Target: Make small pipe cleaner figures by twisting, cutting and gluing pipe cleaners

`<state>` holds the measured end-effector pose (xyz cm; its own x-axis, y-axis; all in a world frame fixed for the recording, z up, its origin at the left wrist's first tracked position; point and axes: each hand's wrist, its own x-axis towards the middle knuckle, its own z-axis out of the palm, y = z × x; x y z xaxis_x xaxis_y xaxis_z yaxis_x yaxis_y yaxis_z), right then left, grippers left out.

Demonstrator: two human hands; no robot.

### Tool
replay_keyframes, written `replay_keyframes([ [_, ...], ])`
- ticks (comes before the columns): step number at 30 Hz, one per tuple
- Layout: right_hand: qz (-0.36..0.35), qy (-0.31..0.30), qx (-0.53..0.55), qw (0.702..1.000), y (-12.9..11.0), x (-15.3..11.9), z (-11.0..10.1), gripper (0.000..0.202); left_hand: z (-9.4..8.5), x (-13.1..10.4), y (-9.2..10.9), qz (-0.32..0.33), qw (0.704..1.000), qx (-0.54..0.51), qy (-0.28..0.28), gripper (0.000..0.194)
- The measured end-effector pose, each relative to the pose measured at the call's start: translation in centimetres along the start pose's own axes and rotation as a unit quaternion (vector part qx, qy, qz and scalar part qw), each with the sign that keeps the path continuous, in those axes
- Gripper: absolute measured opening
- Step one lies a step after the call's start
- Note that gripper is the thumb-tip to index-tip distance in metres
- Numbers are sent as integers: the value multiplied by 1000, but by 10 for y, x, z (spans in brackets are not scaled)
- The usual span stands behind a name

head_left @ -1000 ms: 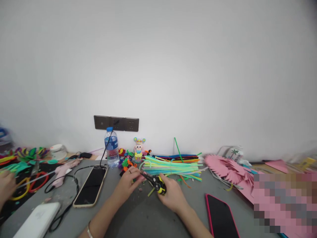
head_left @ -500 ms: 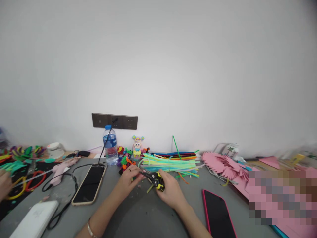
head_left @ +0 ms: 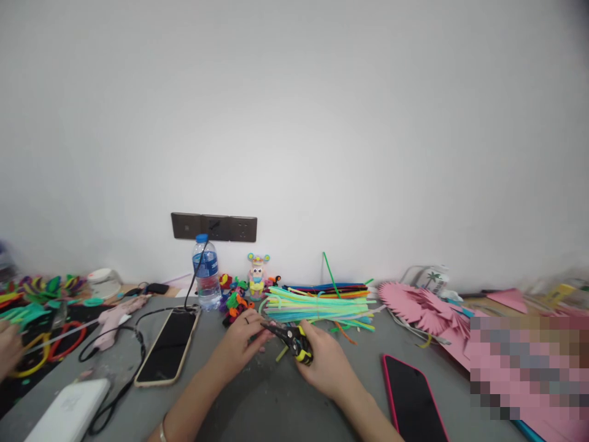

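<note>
My right hand [head_left: 324, 359] is closed round the yellow and black handles of a pair of pliers [head_left: 289, 336]. The tool's dark jaws point left, to the fingertips of my left hand [head_left: 242, 341]. Those fingers are pinched together at the jaws; what they hold is too small to make out. Behind the hands lies a bundle of pale green and blue pipe cleaners [head_left: 322, 304]. A small figure [head_left: 257, 275] with round blue and yellow ears stands to its left, beside a heap of colourful twisted pieces [head_left: 235, 304].
A phone [head_left: 169, 347] with a cable and a water bottle [head_left: 207, 273] stand left of my hands. A white power bank [head_left: 69, 411] and another person's hand [head_left: 9, 350] are farther left. A red-edged phone [head_left: 414, 399] and pink paper [head_left: 421, 307] are right.
The whole view has shifted slightly. My right hand and the pliers have moved a little to the right and down; my left hand still pinches at the jaws.
</note>
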<state>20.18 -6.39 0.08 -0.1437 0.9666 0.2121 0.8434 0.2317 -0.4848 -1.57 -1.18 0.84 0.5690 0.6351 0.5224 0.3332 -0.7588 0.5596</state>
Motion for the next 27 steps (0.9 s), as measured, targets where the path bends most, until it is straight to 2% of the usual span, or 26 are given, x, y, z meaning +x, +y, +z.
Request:
replay_keyframes([
  [8, 15, -29, -20, 999, -5, 1, -4, 37, -1, 2, 2, 9, 999, 32, 7, 28],
  [16, 13, -40, -42, 998, 0, 0, -6, 33, 2, 2, -3, 22, 999, 42, 7, 29],
  [23, -28, -30, -39, 998, -1, 5, -13, 28, -5, 3, 0, -10, 1000, -13, -4, 28],
  [27, -65, -24, -50, 996, 1, 7, -19, 27, -4, 2, 1, 8, 999, -46, -27, 32],
])
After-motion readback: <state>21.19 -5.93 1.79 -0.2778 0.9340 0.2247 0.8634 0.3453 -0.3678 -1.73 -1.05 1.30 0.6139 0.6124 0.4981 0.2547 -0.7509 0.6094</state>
